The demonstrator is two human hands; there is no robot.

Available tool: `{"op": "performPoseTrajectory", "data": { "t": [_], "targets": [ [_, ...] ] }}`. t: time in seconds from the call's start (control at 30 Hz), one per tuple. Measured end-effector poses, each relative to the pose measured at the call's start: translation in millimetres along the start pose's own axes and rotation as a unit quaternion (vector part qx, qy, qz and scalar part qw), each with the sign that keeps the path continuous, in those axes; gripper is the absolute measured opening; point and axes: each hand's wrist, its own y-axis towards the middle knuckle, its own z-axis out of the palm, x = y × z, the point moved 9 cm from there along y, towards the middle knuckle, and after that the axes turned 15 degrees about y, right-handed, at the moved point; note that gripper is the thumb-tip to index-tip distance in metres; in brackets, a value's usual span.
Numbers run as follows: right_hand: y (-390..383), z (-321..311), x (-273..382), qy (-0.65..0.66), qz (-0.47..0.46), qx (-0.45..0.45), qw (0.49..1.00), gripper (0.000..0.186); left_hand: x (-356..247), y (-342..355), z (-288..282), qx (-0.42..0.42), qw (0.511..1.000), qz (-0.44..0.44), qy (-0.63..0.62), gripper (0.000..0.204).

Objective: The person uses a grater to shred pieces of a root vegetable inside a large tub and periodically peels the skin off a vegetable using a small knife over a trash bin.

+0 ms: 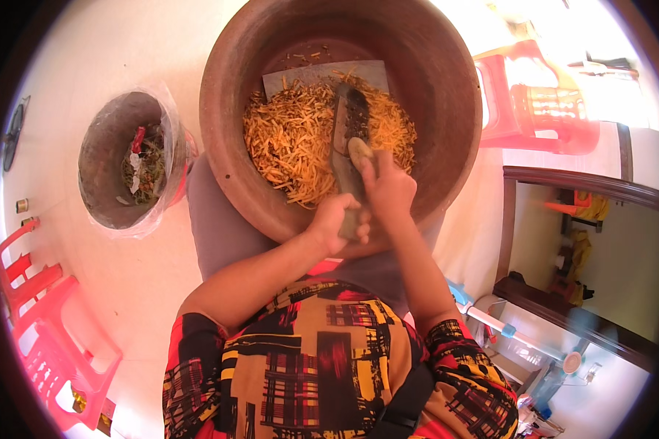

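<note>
Your left hand (337,223) clenches the lower end of the grater (352,113) by the near rim of the brown basin (225,102); your right hand (392,186) grasps a yellowish vegetable piece (359,151) against it, amid shreds (289,150). If the piece slips or wears short, your fingertips could scrape; a loosened left grip could let the grater skid.

So there's this big brown clay basin (223,110) at top center, loaded with yellow-orange shreds (285,146). Left hand (338,222) grips the handle of a dark grater (351,110) tilted into it, right hand (388,183) has a yellowish chunk (359,152) right on the grater. Over at upper left there's a plastic-lined bin (102,172) with scraps, plus red plastic chairs (69,329) lower left and a reddish one (494,102) upper right.
</note>
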Motion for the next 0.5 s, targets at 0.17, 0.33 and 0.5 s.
{"op": "performPoseTrajectory", "data": {
  "t": [0.17, 0.33, 0.5],
  "targets": [
    [37.5, 26.9, 10.7, -0.121, 0.014, -0.001, 0.993, 0.027, -6.6, 5.2, -6.9, 0.005, 1.000, 0.007, -0.017, 0.014],
    [110.7, 60.2, -15.9, -0.077, 0.055, 0.042, 0.995, 0.035, -0.6, 3.4, -4.5, -0.008, 1.000, 0.006, -0.011, 0.010],
    [137.5, 75.8, -30.7, -0.060, 0.137, 0.114, 0.982, 0.045, -8.7, 1.1, -3.6, -0.017, 0.999, 0.030, -0.003, 0.010]
  ]
}}
